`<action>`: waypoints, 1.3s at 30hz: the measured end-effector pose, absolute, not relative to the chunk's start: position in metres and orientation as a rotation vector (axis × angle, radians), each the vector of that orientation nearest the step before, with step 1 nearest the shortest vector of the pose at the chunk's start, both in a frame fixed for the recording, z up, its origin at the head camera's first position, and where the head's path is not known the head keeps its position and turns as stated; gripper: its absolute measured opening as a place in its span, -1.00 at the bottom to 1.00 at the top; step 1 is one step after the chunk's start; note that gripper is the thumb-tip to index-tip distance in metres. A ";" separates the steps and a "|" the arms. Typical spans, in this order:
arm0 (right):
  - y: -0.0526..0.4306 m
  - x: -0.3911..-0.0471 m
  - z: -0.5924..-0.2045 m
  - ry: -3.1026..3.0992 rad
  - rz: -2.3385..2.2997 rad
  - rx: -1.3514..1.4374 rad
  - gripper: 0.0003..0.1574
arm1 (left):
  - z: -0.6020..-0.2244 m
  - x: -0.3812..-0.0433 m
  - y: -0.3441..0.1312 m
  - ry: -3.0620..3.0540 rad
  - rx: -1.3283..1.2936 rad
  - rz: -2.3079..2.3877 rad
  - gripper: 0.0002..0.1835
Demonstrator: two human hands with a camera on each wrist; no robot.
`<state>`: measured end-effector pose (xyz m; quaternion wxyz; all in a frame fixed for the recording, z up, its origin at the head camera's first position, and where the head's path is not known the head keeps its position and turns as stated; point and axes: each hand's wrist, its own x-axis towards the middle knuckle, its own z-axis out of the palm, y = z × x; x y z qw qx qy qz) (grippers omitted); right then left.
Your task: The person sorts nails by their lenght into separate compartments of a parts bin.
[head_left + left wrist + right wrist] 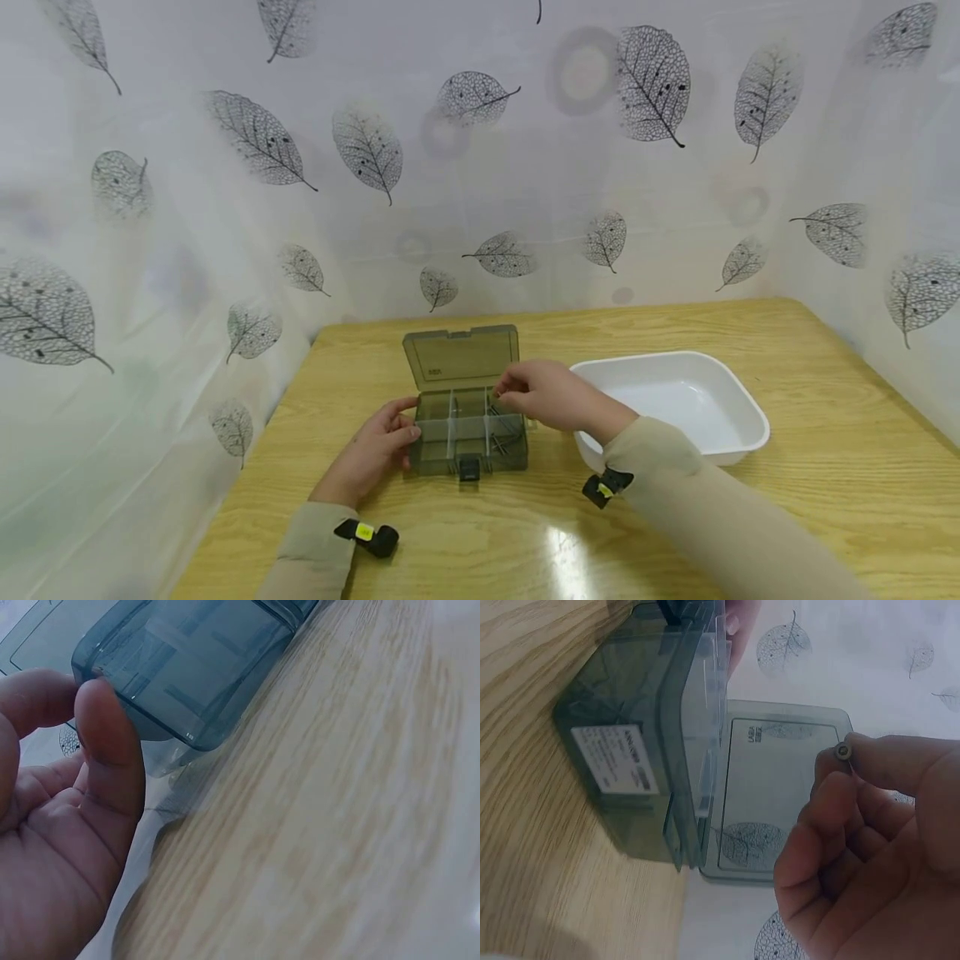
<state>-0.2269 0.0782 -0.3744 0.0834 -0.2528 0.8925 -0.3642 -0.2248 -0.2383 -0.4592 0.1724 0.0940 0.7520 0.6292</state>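
Note:
A small grey see-through compartment box [450, 454] stands on the wooden table [787, 500], its lid [461, 357] open and leaning back. Several dark screws [501, 435] lie in its right compartments. My left hand [408, 422] holds the box's left end, with the thumb [112, 742] and forefinger at the corner of the box [187, 667]. My right hand [501, 390] hovers over the right compartments and pinches a small screw [843, 751] between thumb and forefinger. In the right wrist view the box [645, 742] and lid [780, 787] lie behind those fingertips [832, 787].
A white plastic tray [746, 437] sits just right of the box, under my right forearm. A leaf-print curtain [225, 208] closes off the back and both sides of the table. Bare wood stretches in front of the box.

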 end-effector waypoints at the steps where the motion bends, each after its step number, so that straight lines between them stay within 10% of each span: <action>1: 0.074 -0.229 -0.374 2.676 -1.066 -0.751 -0.82 | -0.459 -0.225 -0.238 2.135 0.265 1.786 -0.35; 39: 0.085 -0.229 -0.374 2.817 -0.897 -0.658 -0.67 | -0.460 -0.226 -0.238 2.180 0.286 1.743 -0.36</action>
